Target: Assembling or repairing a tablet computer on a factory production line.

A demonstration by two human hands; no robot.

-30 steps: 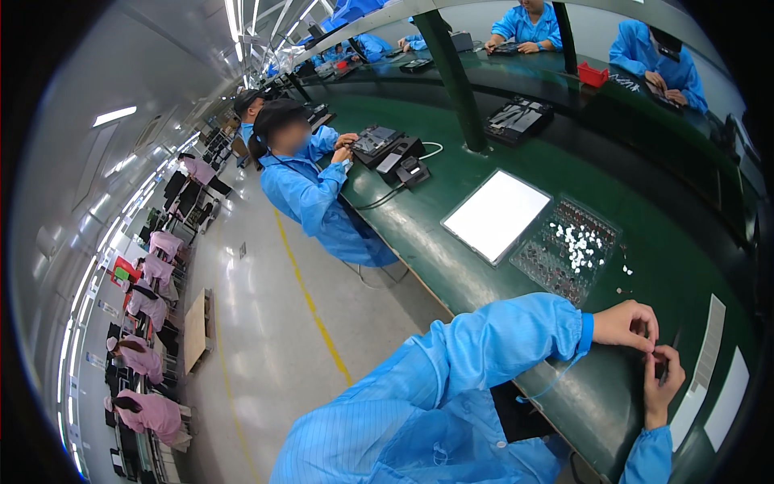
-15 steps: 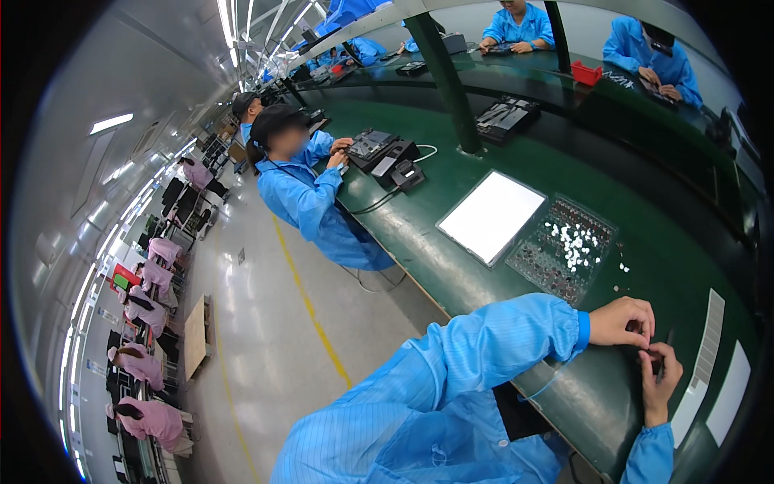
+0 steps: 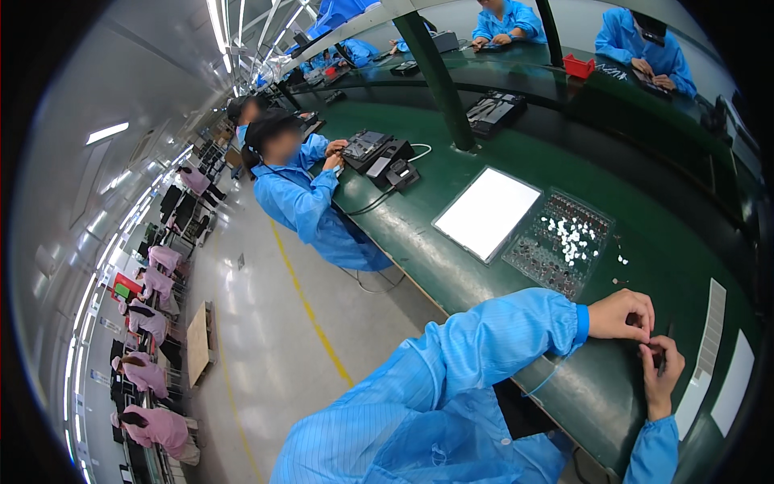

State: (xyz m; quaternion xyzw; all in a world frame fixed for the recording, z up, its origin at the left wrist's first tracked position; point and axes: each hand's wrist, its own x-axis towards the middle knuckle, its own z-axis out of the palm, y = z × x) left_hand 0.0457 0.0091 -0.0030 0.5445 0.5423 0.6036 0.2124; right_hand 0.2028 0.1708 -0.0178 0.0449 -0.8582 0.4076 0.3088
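Note:
Over the green bench my left hand [image 3: 619,315] is closed in a pinch, its fingertips pointing down toward the right hand. Whatever small piece sits in that pinch is too small to make out. My right hand [image 3: 663,373] is curled just beside it, closed around a thin dark tool [image 3: 663,361] that shows between its fingers. The fingertips of both hands nearly meet. Beyond them lies a clear plastic tray [image 3: 532,266] with rows of small dark parts and a heap of small white pieces [image 3: 572,240] on top.
A bright white panel [image 3: 487,214] lies left of the tray. Right of my hands are a pale strip with segments [image 3: 707,347] and a white sheet [image 3: 734,385]. A blue cord [image 3: 556,373] hangs from my left cuff. A co-worker [image 3: 298,189] sits at a black fixture [image 3: 375,153].
The whole view has shifted slightly. My hands keep nearly the same pinched pose close together, with only small finger movement. The tray and panel lie as before.

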